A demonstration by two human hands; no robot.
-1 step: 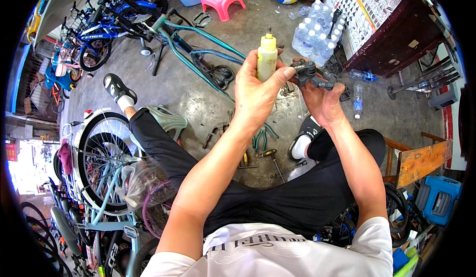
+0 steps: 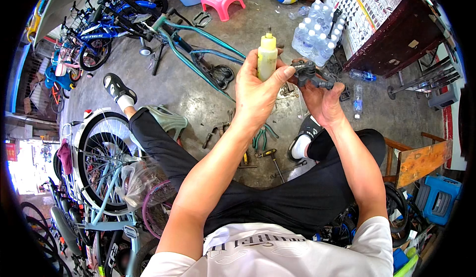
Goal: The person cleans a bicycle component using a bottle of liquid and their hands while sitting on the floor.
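My left hand is wrapped round a squeeze bottle with a yellow cap and a thin dark nozzle that points up; pale yellowish liquid shows through its side. In my right hand is a black bicycle derailleur, raised over the floor between my legs. My left thumb reaches across close to the derailleur; I cannot tell whether it touches. Parts of the fingers on both hands are hidden behind what they hold.
Below my hands lie green-handled pliers, a yellow-and-black handled tool and other hand tools. A teal bicycle frame lies ahead on the left. Bottled water stands ahead on the right. At my left is a bicycle wheel.
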